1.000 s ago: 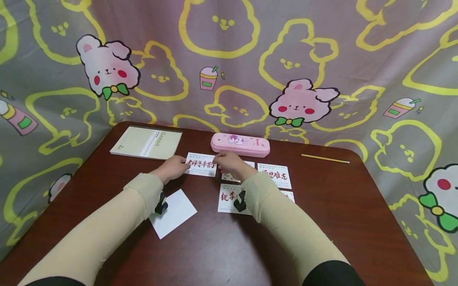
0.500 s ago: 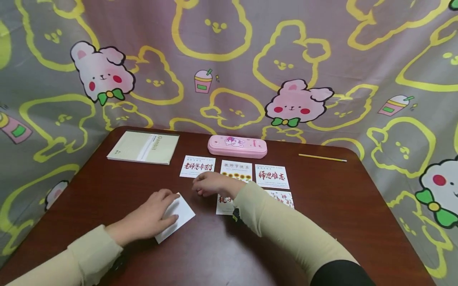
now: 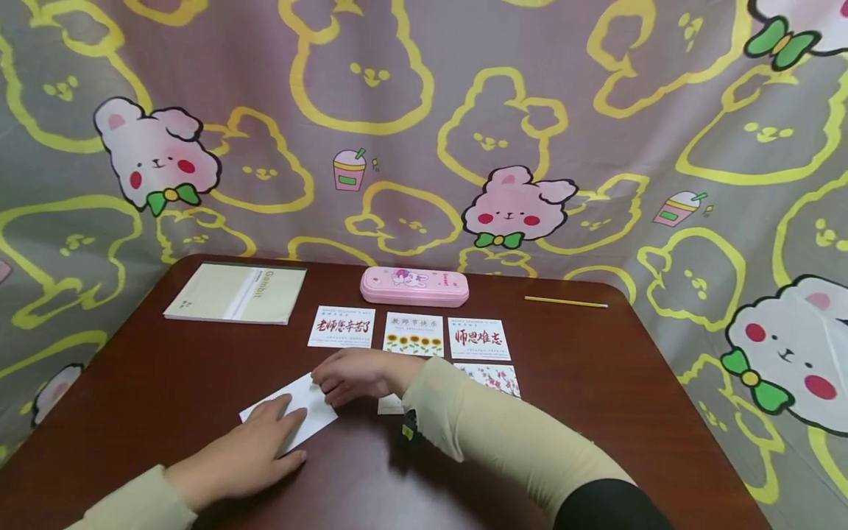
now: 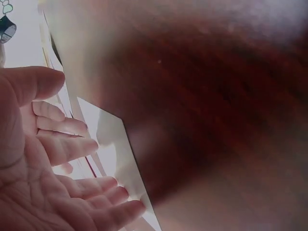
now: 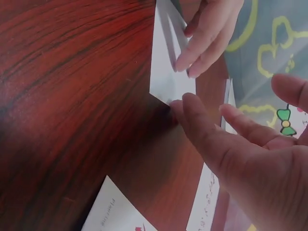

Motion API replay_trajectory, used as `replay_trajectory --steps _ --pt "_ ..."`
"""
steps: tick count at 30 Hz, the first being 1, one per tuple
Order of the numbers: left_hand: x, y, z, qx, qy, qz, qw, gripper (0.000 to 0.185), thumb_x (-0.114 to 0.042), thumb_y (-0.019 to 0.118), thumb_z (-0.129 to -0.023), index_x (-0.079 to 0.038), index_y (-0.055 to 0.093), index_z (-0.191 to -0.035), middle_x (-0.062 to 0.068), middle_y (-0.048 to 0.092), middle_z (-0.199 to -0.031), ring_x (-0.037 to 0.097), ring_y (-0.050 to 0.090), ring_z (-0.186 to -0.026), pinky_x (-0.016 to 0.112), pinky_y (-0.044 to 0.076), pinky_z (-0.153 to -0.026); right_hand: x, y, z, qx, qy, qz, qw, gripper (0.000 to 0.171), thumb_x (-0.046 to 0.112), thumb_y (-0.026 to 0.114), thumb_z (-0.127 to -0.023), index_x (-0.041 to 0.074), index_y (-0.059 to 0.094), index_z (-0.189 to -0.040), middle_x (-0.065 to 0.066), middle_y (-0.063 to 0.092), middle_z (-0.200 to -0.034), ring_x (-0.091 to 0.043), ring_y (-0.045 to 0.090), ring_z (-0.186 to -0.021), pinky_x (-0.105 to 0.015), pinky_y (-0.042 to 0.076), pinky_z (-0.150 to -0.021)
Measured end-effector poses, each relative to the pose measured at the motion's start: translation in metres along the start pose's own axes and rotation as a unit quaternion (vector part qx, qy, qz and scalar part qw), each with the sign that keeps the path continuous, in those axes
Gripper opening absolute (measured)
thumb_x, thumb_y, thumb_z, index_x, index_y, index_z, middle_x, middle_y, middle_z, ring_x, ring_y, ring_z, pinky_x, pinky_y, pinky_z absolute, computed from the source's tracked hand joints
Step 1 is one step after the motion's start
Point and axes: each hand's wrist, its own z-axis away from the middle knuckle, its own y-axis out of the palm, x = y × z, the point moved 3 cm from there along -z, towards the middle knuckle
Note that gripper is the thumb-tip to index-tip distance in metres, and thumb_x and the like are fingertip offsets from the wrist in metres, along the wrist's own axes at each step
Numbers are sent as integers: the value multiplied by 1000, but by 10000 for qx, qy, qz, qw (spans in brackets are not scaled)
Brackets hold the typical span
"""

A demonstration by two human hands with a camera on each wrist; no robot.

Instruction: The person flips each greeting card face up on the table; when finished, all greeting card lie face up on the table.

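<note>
A plain white card [image 3: 316,414] lies askew on the dark table, left of the printed cards. My left hand [image 3: 235,460] rests its spread fingers on the card's near left part. At the card's right end is my right hand [image 3: 361,374]; in the right wrist view its fingertips [image 5: 185,103] meet the card's corner, while the thumb [image 5: 288,91] stands well apart. Behind are greeting cards: one with red writing [image 3: 341,327], one with sunflowers [image 3: 414,338] and another with red writing [image 3: 480,339]. Nearer, a card with red blossoms [image 3: 490,377] and another card [image 3: 389,405] are partly hidden by my right arm.
A pink pencil case [image 3: 415,287] stands at the back of the table [image 3: 583,412]. To its left lies a cream notebook [image 3: 218,294], to its right a yellow pencil [image 3: 563,301]. A patterned curtain [image 3: 397,96] hangs behind the table's far edge.
Both hands have left the upper left printed card and come down to the white card, my left hand first. The white card has turned on the table. The head view has shifted.
</note>
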Motion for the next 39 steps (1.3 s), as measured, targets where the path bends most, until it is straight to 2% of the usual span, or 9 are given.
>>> replay_trajectory --steps 11,18,22,24,27,29,30,34,39 --pt "8 -2 4 -715 -82 254 9971 73 -33 83 -83 7 56 -139 33 53 -136 51 52 -126 64 46 -98 -9 -2 -9 -238 -62 -663 9975 24 10 53 -103 -5 61 -120 -9 66 -93 -19 64 -83 -28 54 -72" --pt "13 -10 8 -1293 191 71 9914 80 -18 90 -76 7 52 -142 20 56 -130 39 56 -119 57 49 -96 3 7 -16 -354 -350 -204 9986 27 5 56 -101 -14 67 -117 -4 65 -83 -12 61 -75 -24 52 -68" --pt "17 -15 8 -1603 360 62 9864 74 -6 85 -76 8 52 -141 22 59 -132 40 58 -121 57 49 -97 12 11 -16 -685 -846 691 9916 19 -4 60 -98 -12 73 -109 -3 66 -77 -8 59 -70 -20 51 -66" --pt "19 -20 8 -1702 458 102 9843 69 -3 81 -78 8 55 -140 23 61 -133 38 60 -120 56 50 -96 17 11 -15 -930 -1344 1882 9684 17 -4 63 -95 -5 77 -105 1 68 -77 -2 57 -71 -16 48 -68" --pt "25 -30 5 -1760 453 303 9829 59 -3 77 -82 6 60 -138 19 67 -128 27 66 -108 48 55 -87 25 10 -12 -1400 -2040 3671 8967 14 4 68 -95 6 79 -101 7 71 -80 3 54 -73 -12 43 -71" --pt "29 -40 2 -1678 330 558 9837 52 -4 75 -87 3 63 -137 13 71 -118 18 66 -95 40 55 -76 29 7 -7 -1749 -2322 4305 8545 12 10 69 -95 11 80 -101 9 74 -86 3 56 -77 -12 42 -74" --pt "32 -45 1 -1655 229 692 9835 46 -5 74 -89 2 65 -134 10 73 -112 15 64 -88 37 54 -72 31 4 -5 -1870 -2368 4339 8490 11 12 69 -96 11 79 -101 8 75 -88 2 57 -78 -13 43 -75" --pt "44 -65 -5 -1783 -457 1220 9753 23 -6 72 -94 -2 70 -116 7 72 -94 15 59 -77 33 47 -63 39 -10 3 -2392 -2384 3860 8585 11 16 69 -98 11 79 -98 4 75 -89 -3 60 -80 -17 45 -76" --pt "53 -77 -9 -2161 -1217 1960 9487 19 -10 69 -98 5 64 -107 20 73 -98 23 64 -82 32 49 -66 42 -21 6 -2545 -2224 3078 8894 11 15 69 -98 8 78 -96 2 73 -85 -7 58 -76 -21 45 -70"
